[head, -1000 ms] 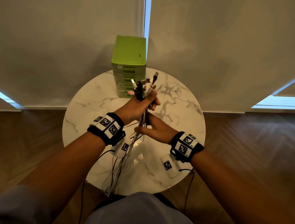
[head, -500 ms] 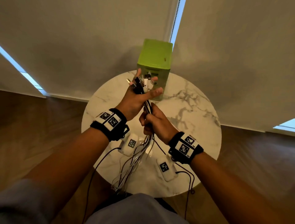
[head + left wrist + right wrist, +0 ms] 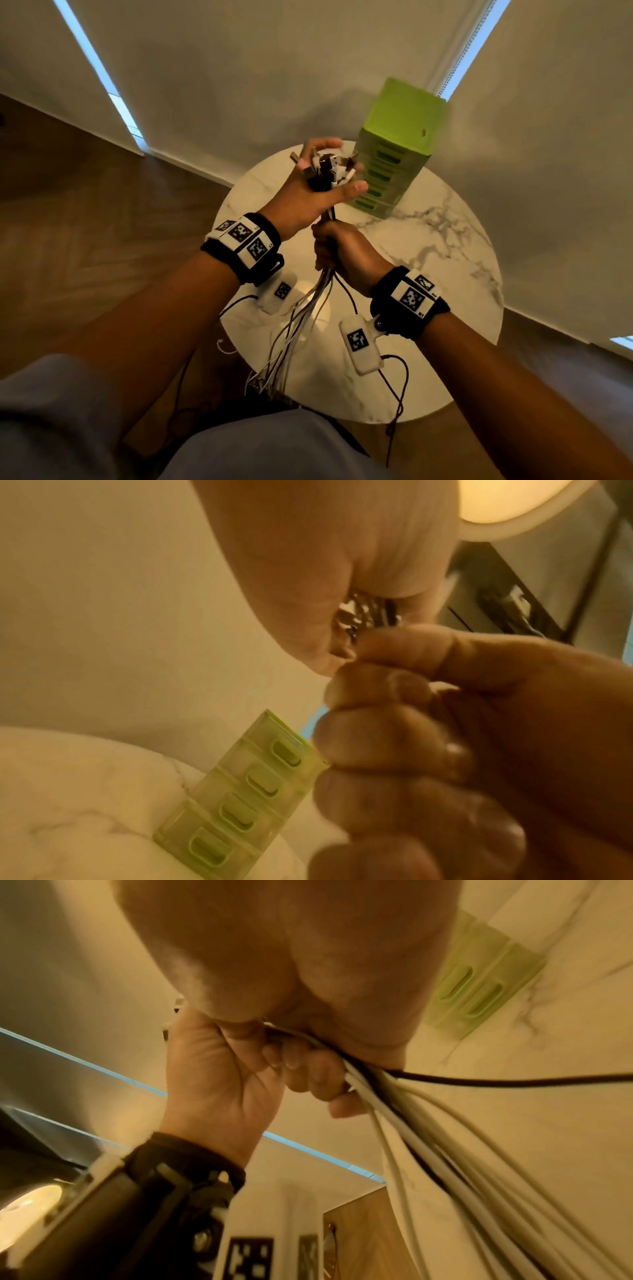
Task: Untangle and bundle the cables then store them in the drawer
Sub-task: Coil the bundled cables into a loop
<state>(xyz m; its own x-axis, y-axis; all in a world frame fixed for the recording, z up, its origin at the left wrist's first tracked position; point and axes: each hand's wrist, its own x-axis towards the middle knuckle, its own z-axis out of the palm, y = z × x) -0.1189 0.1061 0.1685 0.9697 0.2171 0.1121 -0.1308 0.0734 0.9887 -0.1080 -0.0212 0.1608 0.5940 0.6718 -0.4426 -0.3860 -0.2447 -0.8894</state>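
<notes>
White and black cables hang in one gathered bunch above the marble bench, their loose lengths trailing over its near edge. In the head view the left hand is clamped round the plug ends at the top of the bunch, and the right hand is closed round the strands just below it. The green drawer unit stands at the bench's far edge, every drawer shut. The left wrist view shows metal connectors poking up between both hands, which touch. The right wrist view shows the right hand's fingers curled on white and dark cords. By my reckoning the untangling looks largely done; coiling, tying and stowing in a drawer remain.
</notes>
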